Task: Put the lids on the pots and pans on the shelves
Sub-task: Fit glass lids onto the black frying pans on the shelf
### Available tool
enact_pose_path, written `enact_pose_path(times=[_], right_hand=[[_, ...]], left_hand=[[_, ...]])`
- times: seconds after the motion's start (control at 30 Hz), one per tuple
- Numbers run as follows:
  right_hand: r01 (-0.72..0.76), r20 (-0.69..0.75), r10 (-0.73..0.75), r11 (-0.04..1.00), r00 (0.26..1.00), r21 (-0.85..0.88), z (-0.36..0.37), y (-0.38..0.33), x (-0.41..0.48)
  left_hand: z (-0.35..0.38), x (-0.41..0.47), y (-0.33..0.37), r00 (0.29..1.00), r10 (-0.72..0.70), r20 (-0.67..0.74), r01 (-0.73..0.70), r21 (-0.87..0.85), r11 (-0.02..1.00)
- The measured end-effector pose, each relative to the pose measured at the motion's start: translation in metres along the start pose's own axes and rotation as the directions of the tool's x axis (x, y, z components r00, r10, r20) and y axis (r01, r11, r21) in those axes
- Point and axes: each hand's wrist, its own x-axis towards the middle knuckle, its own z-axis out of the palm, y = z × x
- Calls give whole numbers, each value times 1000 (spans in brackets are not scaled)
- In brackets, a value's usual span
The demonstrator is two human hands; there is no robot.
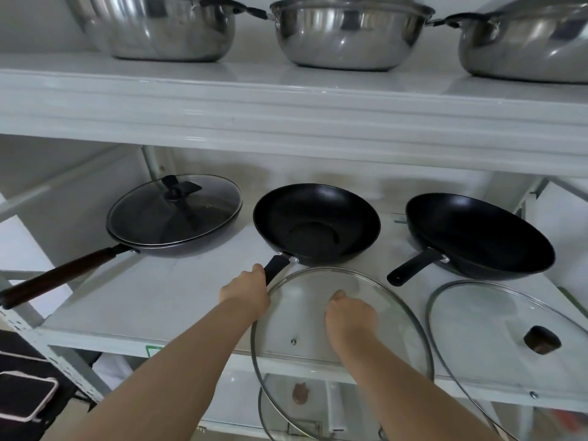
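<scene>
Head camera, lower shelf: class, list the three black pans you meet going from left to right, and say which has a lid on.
Pan with the brown handle, glass lid on → middle pan, open → right pan, open.

Polished steel pots (350, 33) gleam above matt black woks (316, 226), clear glass lids (342, 326) with metal rims, a brown wood-look handle (57, 276), and glossy white shelves (286, 106).

Left pan (178, 224): lidded, shelf's left end.
Middle pan (316, 226): open, centre.
Right pan (477, 237): open.
Glass lids (343, 316): tilted at front edge.
</scene>
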Motion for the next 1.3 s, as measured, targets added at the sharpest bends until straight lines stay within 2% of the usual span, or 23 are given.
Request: enact_pose_path(times=[0.17,0.33,0.43,0.63,0.8,0.97,1.07,1.2,1.3], right_hand=[[14,-90,-7,997,996,79,9,14,-33],[83,-289,-36,985,957,152,-6,27,-74],[123,-312,-54,971,949,207,-8,30,-90],[132,-368,-74,982,927,135,-22,38,-132],[176,-434,-110,978,894,115,-43,40,-146],[150,-493,-96,986,865,71,-65,30,-131],[211,-410,-135,966,902,147,-81,17,-110],[236,-468,-157,965,870,115,-106,-6,-74],[219,-448,-160,972,879,84,-123,-25,-37]], left_hand=[[-4,-12,-6,999,-11,35,11,-9,1000],[-8,-33,-20,997,-6,73,4,26,1000],[-8,-46,-28,997,15,80,-17,24,1000],[-6,-64,-49,1000,-2,2,2,73,997],[-5,-70,-57,1000,19,9,-19,80,997],[-10,-75,-58,998,37,59,-40,53,998],[-12,-73,-58,996,19,82,-20,12,1000],[-14,-61,-59,997,-8,79,5,40,999],[-21,-47,-59,985,-62,161,47,95,994]])
